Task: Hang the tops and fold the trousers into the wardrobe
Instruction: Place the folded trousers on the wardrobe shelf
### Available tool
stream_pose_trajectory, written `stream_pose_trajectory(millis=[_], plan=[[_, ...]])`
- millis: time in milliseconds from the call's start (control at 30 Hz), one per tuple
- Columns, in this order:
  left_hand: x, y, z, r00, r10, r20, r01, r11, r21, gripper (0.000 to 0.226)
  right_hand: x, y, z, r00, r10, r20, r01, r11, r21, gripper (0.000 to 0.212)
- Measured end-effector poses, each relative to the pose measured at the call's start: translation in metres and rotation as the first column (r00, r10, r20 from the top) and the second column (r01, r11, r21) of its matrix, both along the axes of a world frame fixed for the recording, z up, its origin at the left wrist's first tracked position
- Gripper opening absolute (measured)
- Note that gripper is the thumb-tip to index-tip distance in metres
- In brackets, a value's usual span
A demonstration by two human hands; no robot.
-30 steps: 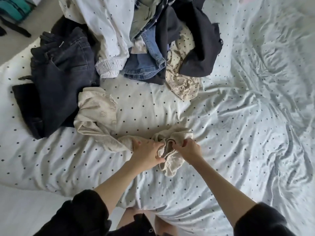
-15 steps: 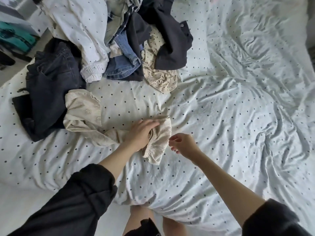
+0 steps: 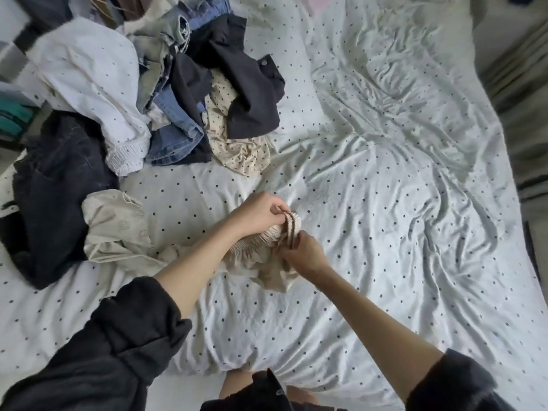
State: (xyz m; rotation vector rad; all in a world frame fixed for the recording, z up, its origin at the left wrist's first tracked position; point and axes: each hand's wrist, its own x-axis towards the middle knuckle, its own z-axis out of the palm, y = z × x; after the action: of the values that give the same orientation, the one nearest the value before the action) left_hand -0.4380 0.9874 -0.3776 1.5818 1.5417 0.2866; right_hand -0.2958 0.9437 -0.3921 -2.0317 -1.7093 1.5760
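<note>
While I am watching from the head view, both hands are working on the cream garment (image 3: pixel 118 232), which is lying on the dotted bed (image 3: pixel 385 203) just below the clothes pile (image 3: pixel 178 99) and beside the dark jeans (image 3: pixel 59 188). My left hand (image 3: pixel 261 209) is pinching the gathered, elastic-looking edge between thumb and curled fingertips, and my right hand (image 3: pixel 305 253) is gripping the same edge just below it, fingers curled round the cloth. That bunched end is being lifted a little off the bed, while the rest is trailing flat toward the jeans.

I am judging the cloth to be light, thin and very limp: it is crumpling wherever it is not held, so it will sag and twist unless I am holding it at two spread points. The ribbed edge looks like the firmest part, so I am treating its two corners as the best places to take hold before shaking it out.
</note>
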Motion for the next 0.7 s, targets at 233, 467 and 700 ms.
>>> stream_pose_trajectory(millis=[233,467,700], plan=[[-0.005,0.017,0.045,0.869,-0.243,-0.430,0.229,0.970,-0.086,0.040,0.062,0.041,0.042,0.993,-0.029,0.117,0.008,0.984,0.177,0.024],[-0.006,0.024,0.097,0.731,-0.025,-0.682,0.272,0.927,0.258,0.022,0.112,0.062,0.086,0.991,-0.115,0.063,0.092,0.953,0.288,0.026],[0.044,0.056,0.203,0.963,0.227,-0.148,-0.103,0.812,0.575,0.026,0.178,0.080,0.178,0.966,-0.228,-0.122,0.258,0.839,0.478,0.036]])
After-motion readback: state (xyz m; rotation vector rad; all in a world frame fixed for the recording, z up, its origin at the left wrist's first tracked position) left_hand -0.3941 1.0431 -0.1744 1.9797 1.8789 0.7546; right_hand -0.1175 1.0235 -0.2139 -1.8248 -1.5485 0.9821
